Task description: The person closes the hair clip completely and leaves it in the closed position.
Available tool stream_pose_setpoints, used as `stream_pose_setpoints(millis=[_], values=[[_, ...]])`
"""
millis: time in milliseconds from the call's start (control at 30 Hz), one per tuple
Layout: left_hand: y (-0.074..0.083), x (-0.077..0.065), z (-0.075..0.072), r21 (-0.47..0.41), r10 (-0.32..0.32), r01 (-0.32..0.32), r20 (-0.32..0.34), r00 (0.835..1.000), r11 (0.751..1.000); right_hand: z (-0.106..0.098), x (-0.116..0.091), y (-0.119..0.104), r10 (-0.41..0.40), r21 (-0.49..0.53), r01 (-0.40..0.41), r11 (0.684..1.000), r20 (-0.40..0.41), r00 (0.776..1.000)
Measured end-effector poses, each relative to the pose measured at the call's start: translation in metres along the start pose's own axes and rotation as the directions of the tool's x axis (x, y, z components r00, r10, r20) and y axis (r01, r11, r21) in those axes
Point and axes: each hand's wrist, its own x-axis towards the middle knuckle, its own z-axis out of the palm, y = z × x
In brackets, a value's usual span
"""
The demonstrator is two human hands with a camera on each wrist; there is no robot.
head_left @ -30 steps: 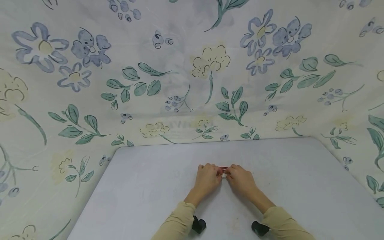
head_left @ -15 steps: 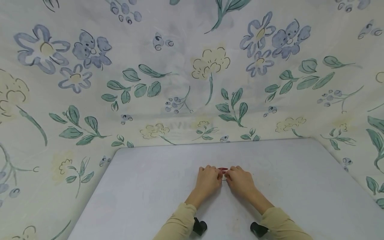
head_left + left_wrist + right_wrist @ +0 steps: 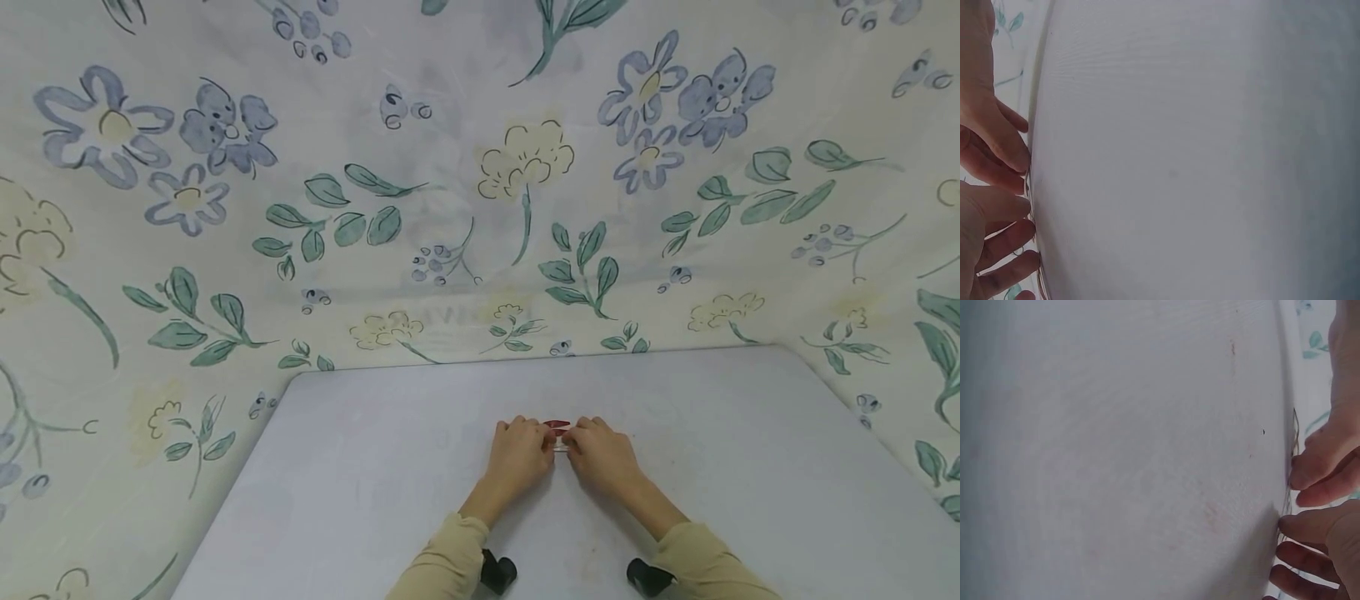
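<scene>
A small, thin, flat thing in red and white (image 3: 557,425) lies between the two hands at the middle of the table, in the head view. My left hand (image 3: 519,456) grips its left side with bent fingers, while my right hand (image 3: 602,456) does the same on the right. The thumbs nearly meet in front of it. Both wrist views show it edge-on as thin, wavy edges (image 3: 1295,428) close over the table, pinched by thumbs and fingertips. Most of its surface is hidden by the hands, and I cannot tell its kind.
The white table (image 3: 375,467) reaches back to a flower-print cloth (image 3: 450,208) that hangs behind and at both sides. Black wrist cameras stick out under the left sleeve (image 3: 442,558) and right sleeve (image 3: 708,562). Faint reddish marks (image 3: 1212,517) dot the tabletop.
Both hands have stayed in nearly the same place. Slightly more of the red part shows between the fingers, and a pale front edge now shows below the thumbs.
</scene>
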Motion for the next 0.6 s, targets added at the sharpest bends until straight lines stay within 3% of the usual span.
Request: stream_pose_setpoints(millis=[433, 600], values=[[-0.0029, -0.0032, -0.0002, -0.053, -0.008, 0.007, -0.017, 1.000, 0.999, -0.0057, 0.0003, 0.0040, 0.006, 0.043, -0.009, 0.999, 0.082, 0.997], [-0.0070, -0.0041, -0.0023, -0.100, -0.018, 0.014, -0.041, 0.999, 0.995, -0.0080, -0.0005, 0.0072, 0.016, 0.130, -0.027, 0.991, 0.082, 0.996]])
